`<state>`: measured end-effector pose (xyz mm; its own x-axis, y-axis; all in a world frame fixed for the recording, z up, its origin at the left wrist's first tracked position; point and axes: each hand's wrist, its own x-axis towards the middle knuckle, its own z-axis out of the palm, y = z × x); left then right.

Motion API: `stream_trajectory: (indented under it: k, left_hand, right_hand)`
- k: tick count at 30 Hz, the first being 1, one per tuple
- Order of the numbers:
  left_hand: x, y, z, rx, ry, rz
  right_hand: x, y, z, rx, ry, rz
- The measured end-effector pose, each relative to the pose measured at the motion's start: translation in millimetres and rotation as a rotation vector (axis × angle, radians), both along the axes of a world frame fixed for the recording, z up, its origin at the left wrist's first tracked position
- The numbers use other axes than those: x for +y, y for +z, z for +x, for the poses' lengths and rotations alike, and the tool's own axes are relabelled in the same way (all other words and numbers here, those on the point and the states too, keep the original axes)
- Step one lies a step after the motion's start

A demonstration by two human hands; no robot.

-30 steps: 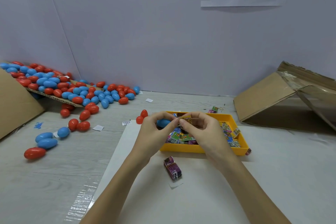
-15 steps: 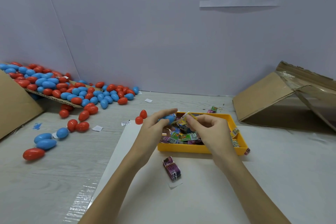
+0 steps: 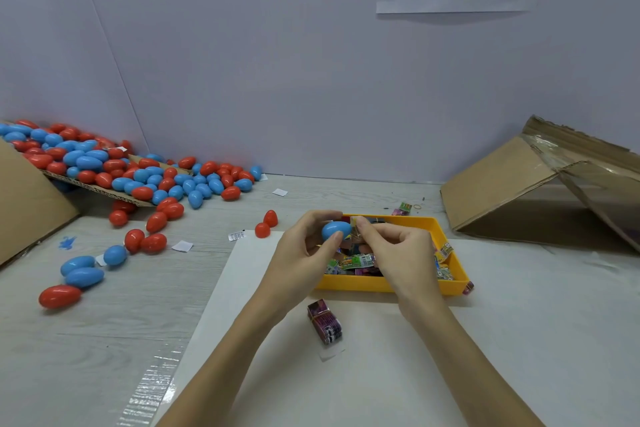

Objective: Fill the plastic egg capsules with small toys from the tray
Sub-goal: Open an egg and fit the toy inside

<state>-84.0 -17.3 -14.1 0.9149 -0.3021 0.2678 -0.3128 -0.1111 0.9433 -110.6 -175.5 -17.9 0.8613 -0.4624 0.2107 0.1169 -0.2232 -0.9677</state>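
Over the yellow tray (image 3: 388, 284) my left hand (image 3: 304, 253) grips a blue egg (image 3: 336, 229), right hand (image 3: 398, 253) pinches a small toy packet (image 3: 356, 221) w/ fingertips, so prob the stuffing step, next it needs pushing inside imo.

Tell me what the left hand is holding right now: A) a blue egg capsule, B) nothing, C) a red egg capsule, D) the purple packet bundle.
A: the left hand grips a blue egg capsule over the yellow tray, beside the right hand.
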Motion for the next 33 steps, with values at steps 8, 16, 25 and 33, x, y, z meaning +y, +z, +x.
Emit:
stream_trajectory:
  k: [8,16,25,33]
  left_hand:
    - [-2,0,-1,-0.071,0.043,0.079]
    - [2,1,0,-0.039,0.068,-0.033]
    - [5,7,0,0.018,0.018,-0.185]
    - [4,9,-3,0.015,0.029,-0.188]
  right_hand:
    - [0,1,-1,-0.02,-0.048,-0.168]
    - [6,3,-3,-0.034,0.133,-0.158]
    - [7,10,-5,-0.019,0.288,0.265]
    - [9,8,-3,-0.065,0.234,0.343]
